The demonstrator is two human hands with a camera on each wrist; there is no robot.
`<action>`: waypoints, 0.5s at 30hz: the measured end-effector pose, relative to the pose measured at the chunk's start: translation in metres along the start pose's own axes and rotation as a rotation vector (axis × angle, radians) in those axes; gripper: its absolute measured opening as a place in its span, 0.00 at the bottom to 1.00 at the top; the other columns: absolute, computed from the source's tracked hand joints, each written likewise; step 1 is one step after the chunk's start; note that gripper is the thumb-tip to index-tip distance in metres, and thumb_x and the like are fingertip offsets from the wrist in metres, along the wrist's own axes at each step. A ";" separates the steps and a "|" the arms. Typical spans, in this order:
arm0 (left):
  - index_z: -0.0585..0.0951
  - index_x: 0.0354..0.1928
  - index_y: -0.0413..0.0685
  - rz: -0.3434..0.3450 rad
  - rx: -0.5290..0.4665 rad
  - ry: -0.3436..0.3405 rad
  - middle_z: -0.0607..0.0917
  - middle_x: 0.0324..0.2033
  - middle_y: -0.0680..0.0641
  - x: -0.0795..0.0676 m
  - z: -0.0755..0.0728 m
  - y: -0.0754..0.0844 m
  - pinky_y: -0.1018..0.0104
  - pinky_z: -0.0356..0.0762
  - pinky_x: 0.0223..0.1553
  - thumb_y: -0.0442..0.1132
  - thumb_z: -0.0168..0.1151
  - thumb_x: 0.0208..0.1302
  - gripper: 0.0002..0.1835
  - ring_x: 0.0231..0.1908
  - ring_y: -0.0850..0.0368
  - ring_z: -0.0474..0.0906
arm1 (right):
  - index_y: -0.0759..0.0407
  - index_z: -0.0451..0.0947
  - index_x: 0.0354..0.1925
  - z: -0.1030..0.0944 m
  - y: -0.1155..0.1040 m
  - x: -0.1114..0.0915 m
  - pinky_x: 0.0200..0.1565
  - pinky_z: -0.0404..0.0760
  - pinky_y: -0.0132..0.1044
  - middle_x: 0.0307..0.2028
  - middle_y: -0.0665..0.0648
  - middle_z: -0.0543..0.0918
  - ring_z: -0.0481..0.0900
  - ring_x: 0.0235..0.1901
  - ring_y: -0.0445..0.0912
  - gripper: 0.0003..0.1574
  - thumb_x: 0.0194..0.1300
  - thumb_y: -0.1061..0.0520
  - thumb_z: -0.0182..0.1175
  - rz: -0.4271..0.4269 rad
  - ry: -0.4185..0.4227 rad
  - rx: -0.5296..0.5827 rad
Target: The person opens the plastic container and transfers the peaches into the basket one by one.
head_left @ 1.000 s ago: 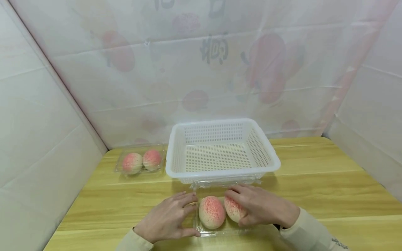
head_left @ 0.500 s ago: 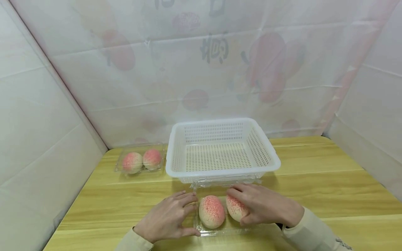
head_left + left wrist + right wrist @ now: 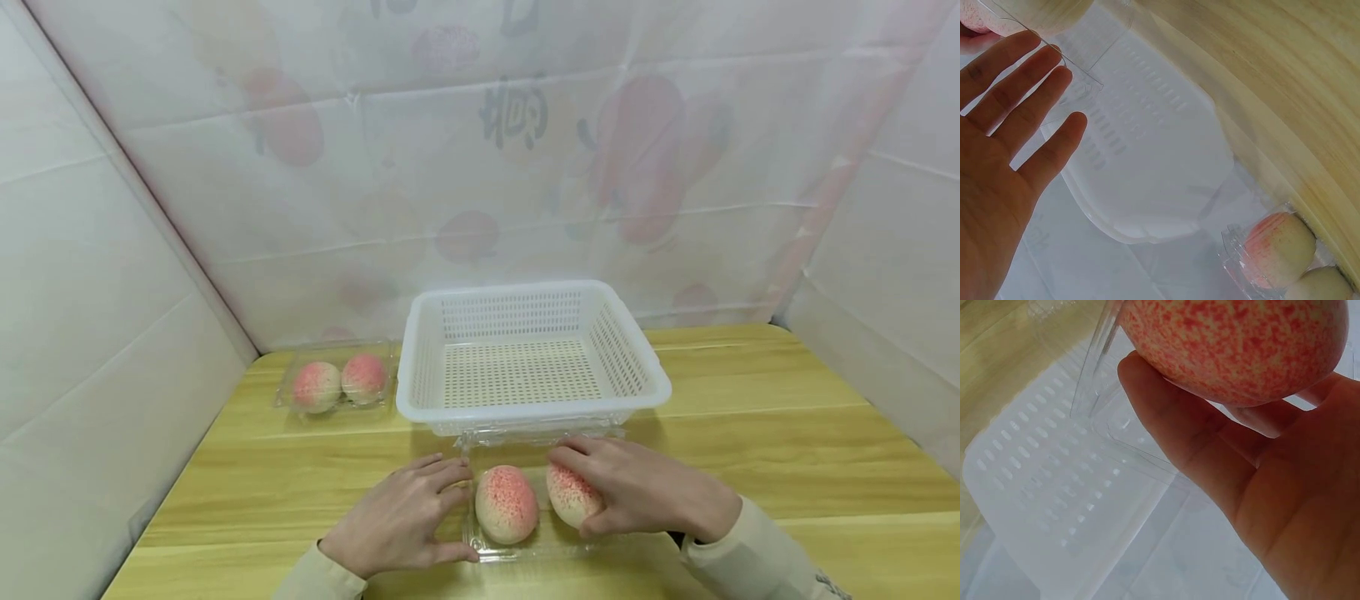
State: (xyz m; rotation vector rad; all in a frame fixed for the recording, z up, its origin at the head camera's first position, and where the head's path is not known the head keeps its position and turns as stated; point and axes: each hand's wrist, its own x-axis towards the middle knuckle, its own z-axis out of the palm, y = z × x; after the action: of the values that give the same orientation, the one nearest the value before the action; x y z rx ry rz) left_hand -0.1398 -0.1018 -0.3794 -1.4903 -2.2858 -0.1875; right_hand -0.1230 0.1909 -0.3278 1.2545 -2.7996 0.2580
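Note:
A clear plastic box point(image 3: 517, 554) lies at the near middle of the table, its raised far part close to the basket's front. In it rests a pink-and-cream peach point(image 3: 507, 505) with red speckles. To the right of that one, my right hand point(image 3: 647, 492) grips a second peach point(image 3: 572, 497), fingers over the far side and thumb on the near side. The right wrist view shows this speckled peach point(image 3: 1241, 347) close up within the curled fingers. My left hand point(image 3: 401, 521) holds nothing; its fairly straight fingers touch or nearly touch the box's left edge.
Behind the open box stands a white slotted plastic basket point(image 3: 525, 412). Another clear box point(image 3: 330, 351) holding two peaches sits at the back left of the wooden table point(image 3: 757, 425). Pale printed cloth point(image 3: 360, 167) walls in the back and sides.
My right hand has shifted slightly to the right with the peach, widening the gap between the two peaches. The left hand stays in place.

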 end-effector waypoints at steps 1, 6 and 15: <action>0.83 0.37 0.47 -0.001 -0.001 -0.001 0.80 0.44 0.47 0.000 0.000 0.000 0.56 0.71 0.53 0.66 0.58 0.50 0.29 0.49 0.55 0.75 | 0.60 0.70 0.54 0.000 0.000 0.000 0.44 0.77 0.43 0.48 0.52 0.73 0.74 0.44 0.45 0.42 0.37 0.49 0.68 0.000 -0.001 -0.002; 0.83 0.37 0.47 -0.001 -0.002 0.001 0.80 0.44 0.47 0.000 0.000 0.000 0.55 0.71 0.53 0.66 0.59 0.49 0.29 0.49 0.55 0.75 | 0.59 0.70 0.54 -0.003 -0.001 -0.001 0.42 0.77 0.41 0.47 0.51 0.73 0.73 0.42 0.44 0.42 0.37 0.49 0.68 0.008 0.006 -0.003; 0.83 0.37 0.48 0.011 0.009 0.015 0.81 0.44 0.48 0.001 0.000 -0.001 0.55 0.71 0.53 0.66 0.60 0.48 0.29 0.48 0.55 0.75 | 0.59 0.70 0.55 -0.009 -0.002 -0.006 0.43 0.76 0.41 0.50 0.53 0.73 0.73 0.43 0.45 0.43 0.38 0.49 0.68 0.028 0.014 -0.001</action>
State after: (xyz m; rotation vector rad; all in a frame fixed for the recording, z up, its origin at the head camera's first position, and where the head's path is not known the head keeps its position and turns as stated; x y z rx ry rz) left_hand -0.1407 -0.1016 -0.3789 -1.4911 -2.2635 -0.1845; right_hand -0.1176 0.1955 -0.3198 1.2094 -2.8073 0.2658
